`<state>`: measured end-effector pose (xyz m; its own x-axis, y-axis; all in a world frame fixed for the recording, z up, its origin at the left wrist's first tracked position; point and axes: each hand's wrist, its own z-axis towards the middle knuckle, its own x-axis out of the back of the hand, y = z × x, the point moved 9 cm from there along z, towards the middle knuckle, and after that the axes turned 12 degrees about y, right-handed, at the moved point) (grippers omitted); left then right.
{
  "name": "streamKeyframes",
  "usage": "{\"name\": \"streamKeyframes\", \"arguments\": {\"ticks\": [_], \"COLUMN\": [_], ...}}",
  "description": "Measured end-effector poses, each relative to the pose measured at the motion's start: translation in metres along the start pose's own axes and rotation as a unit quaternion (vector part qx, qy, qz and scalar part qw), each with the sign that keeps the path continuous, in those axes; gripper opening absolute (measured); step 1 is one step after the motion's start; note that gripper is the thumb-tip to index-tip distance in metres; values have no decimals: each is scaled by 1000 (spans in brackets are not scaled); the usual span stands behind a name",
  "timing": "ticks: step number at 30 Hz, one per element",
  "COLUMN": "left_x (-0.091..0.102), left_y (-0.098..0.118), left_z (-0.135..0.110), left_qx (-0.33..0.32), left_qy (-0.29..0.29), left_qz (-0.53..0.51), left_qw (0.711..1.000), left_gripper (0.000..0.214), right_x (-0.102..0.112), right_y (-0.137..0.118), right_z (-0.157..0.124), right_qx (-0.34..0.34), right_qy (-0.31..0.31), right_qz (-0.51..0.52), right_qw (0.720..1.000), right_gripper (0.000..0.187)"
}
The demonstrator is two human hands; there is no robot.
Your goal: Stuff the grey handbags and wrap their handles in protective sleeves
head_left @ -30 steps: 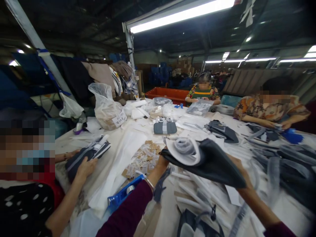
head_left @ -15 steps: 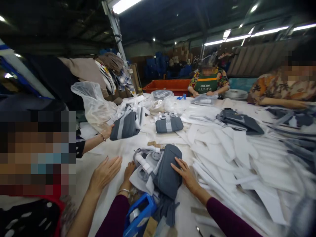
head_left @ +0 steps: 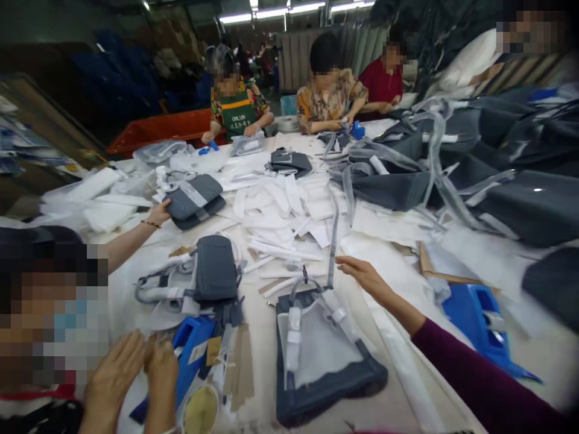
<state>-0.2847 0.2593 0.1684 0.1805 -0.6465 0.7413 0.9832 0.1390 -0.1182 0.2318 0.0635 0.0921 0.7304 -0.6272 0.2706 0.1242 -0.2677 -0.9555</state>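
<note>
My right hand (head_left: 368, 280), in a purple sleeve, reaches over the table with its fingers stretched out and holds nothing. Close by its fingertips is a thin grey strap (head_left: 333, 241). Below it lies a dark grey handbag (head_left: 330, 349) with white-wrapped handles and a pale sheet over its middle. At the lower left my left hand (head_left: 161, 364) has curled fingers beside a blue tape dispenser (head_left: 192, 349); what they hold, if anything, is hidden. A second dark grey bag (head_left: 217, 268), its straps wrapped in white, lies beyond the dispenser.
At the left, a co-worker's hand (head_left: 117, 367) is close beside my left hand; another hand (head_left: 160, 212) holds a wrapped grey bag (head_left: 194, 199). White paper pieces (head_left: 271, 205) cover the middle. Grey bags (head_left: 393, 187) pile up right, near another blue dispenser (head_left: 479, 325).
The view has swung right. My right hand has left the grey bag it was touching and moved right, past another bag. My left hand has come off that first bag toward the dispenser.
</note>
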Motion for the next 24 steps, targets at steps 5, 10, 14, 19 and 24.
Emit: {"name": "streamKeyframes", "arguments": {"ticks": [5, 10, 14, 19, 24], "left_x": [89, 176, 176, 161, 134], "left_y": [118, 229, 252, 251, 244], "left_z": [-126, -243, -268, -256, -239], "left_qx": [-104, -280, -350, -306, -222], "left_qy": [-182, -426, -503, -508, -507], "left_qz": [-382, -446, -344, -366, -355], "left_qw": [900, 735, 712, 718, 753], "left_gripper": [42, 55, 75, 44, 40], "right_x": [82, 36, 12, 3, -19], "right_y": [133, 182, 184, 187, 174], "right_z": [-125, -192, -193, -193, -196], "right_qx": [-262, -412, -446, -459, -412], "right_qy": [38, -35, -57, -71, -98], "right_qz": [82, 178, 191, 197, 198], "right_qw": [961, 893, 872, 864, 884], "right_gripper": [53, 41, 36, 26, 15]}}
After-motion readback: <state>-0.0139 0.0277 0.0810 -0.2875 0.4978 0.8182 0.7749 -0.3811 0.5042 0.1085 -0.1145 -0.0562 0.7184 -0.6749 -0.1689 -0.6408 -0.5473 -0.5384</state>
